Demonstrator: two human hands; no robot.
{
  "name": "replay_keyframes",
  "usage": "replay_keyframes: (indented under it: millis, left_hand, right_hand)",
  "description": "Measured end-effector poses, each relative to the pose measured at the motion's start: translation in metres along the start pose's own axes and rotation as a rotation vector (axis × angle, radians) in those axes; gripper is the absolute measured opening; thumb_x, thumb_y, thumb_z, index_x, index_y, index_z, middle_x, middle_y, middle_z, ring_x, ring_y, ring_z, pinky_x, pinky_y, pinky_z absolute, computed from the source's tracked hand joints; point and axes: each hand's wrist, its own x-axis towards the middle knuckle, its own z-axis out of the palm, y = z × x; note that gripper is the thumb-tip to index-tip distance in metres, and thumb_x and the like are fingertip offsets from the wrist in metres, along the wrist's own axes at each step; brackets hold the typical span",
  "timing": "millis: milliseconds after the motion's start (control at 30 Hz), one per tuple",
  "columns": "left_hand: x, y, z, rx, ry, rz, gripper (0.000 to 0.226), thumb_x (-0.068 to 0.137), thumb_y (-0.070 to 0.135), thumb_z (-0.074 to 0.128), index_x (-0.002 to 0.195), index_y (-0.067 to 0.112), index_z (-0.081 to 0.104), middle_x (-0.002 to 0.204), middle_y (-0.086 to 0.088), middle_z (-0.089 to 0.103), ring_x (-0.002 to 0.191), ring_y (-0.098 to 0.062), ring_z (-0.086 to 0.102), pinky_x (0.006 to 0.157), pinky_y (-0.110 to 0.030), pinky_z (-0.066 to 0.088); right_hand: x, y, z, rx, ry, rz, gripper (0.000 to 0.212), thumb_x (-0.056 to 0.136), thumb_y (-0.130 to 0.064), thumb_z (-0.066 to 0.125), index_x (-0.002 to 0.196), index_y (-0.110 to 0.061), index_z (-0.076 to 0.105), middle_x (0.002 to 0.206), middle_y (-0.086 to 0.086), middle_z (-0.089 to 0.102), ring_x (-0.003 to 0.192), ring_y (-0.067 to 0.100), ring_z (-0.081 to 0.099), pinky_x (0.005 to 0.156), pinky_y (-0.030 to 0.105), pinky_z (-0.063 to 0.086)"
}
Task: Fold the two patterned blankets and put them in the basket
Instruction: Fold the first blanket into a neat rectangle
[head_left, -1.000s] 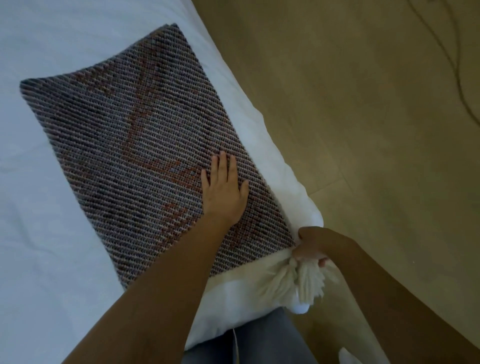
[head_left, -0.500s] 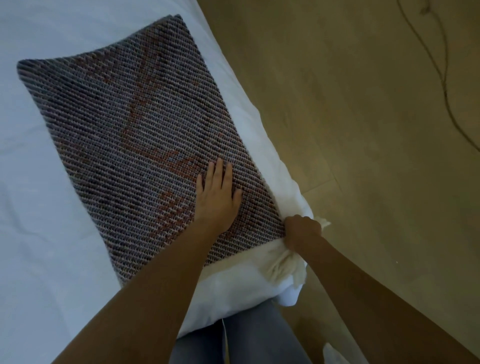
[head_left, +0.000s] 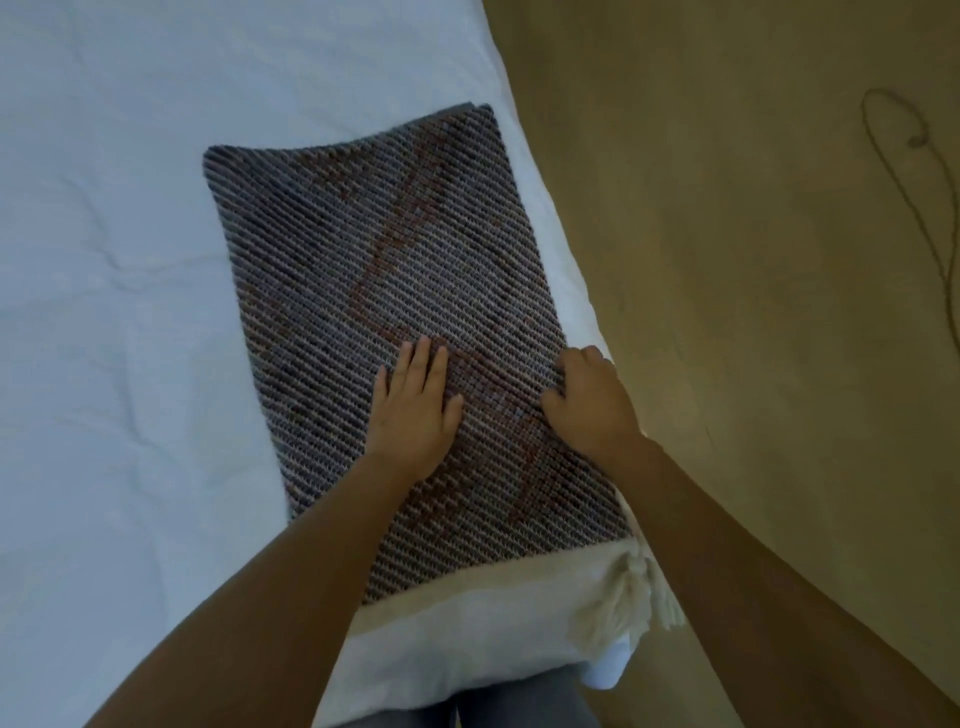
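A: Where's the blanket (head_left: 395, 291)?
B: Folded flat on the bed (head_left: 130, 260), near its right edge
A: And the grip?
B: The left hand (head_left: 415, 410) lies flat on it, fingers straight; the right hand (head_left: 589, 402) curls at its right border, and I can't tell whether it's grasping

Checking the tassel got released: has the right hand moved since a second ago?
Yes. The right hand left the tassels and moved away along the bed edge onto the blanket.

Patterned blanket (head_left: 395, 291): folded rectangle, grey weave with rust lines, flat on bed (head_left: 130, 260); cream tassels (head_left: 631, 597) at 5 o'clock.
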Motion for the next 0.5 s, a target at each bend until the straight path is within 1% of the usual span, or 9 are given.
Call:
replay_keyframes:
  millis: [67,100,167,267,333,400,500]
  left_hand:
    - [0.009,-0.026,-0.017,-0.014,0.044,-0.059,0.061,0.098,0.046,0.02,0.149,0.019,-0.001,0.158,-0.002,-0.008,0.145,-0.019,-0.012,0.116,-0.042,-0.005]
    - [0.016,-0.04,-0.027,-0.028,0.073,-0.093,0.061,0.098,0.045,0.022,0.149,0.018,0.002,0.159,-0.004,-0.005,0.145,-0.021,-0.01,0.116,-0.042,-0.004]
    - [0.031,-0.066,-0.051,-0.055,0.121,-0.157,0.061,0.098,0.043,0.026,0.149,0.016,0.006,0.159,-0.006,0.002,0.145,-0.023,-0.004,0.116,-0.044,-0.001]
    - [0.062,-0.106,-0.086,-0.073,0.191,-0.213,0.061,0.097,0.04,0.033,0.149,0.015,0.013,0.158,-0.008,0.009,0.145,-0.026,0.002,0.116,-0.045,0.003]
    - [0.083,-0.128,-0.106,-0.081,0.228,-0.21,0.061,0.096,0.034,0.038,0.148,0.014,0.016,0.157,-0.011,0.01,0.145,-0.028,0.005,0.115,-0.047,0.007]
    - [0.104,-0.145,-0.122,-0.053,0.235,-0.174,0.062,0.094,0.03,0.041,0.148,0.012,0.016,0.157,-0.012,0.01,0.144,-0.029,0.006,0.115,-0.049,0.008]
    - [0.136,-0.161,-0.138,-0.049,0.27,-0.161,0.063,0.093,0.03,0.043,0.148,0.012,0.016,0.157,-0.01,0.012,0.145,-0.028,0.006,0.114,-0.052,0.007]
  right_hand:
    - [0.022,-0.023,0.003,-0.049,0.003,-0.098,0.035,0.088,-0.019,0.049,0.12,-0.004,0.048,0.121,0.016,0.047,0.109,0.032,0.043,0.088,0.04,0.039]
    - [0.034,-0.035,0.003,-0.054,-0.02,-0.146,0.036,0.089,-0.02,0.05,0.121,-0.005,0.048,0.123,0.015,0.046,0.111,0.031,0.042,0.091,0.039,0.038]
    - [0.062,-0.056,0.002,-0.058,-0.051,-0.232,0.034,0.089,-0.02,0.051,0.119,-0.004,0.05,0.123,0.015,0.046,0.113,0.031,0.041,0.094,0.038,0.036]
    - [0.112,-0.086,-0.005,-0.1,-0.014,-0.308,0.03,0.089,-0.018,0.051,0.115,-0.002,0.052,0.122,0.016,0.047,0.113,0.031,0.041,0.096,0.039,0.036]
    - [0.143,-0.105,-0.013,-0.14,-0.013,-0.338,0.031,0.09,-0.014,0.049,0.118,-0.003,0.051,0.124,0.015,0.047,0.115,0.031,0.04,0.098,0.039,0.036]
    - [0.171,-0.122,-0.021,-0.184,-0.034,-0.368,0.03,0.09,-0.01,0.046,0.119,-0.004,0.051,0.123,0.015,0.047,0.114,0.031,0.041,0.097,0.039,0.038]
    - [0.209,-0.146,-0.028,-0.246,0.002,-0.401,0.032,0.089,-0.005,0.044,0.12,-0.004,0.05,0.124,0.016,0.048,0.114,0.032,0.043,0.096,0.042,0.038]
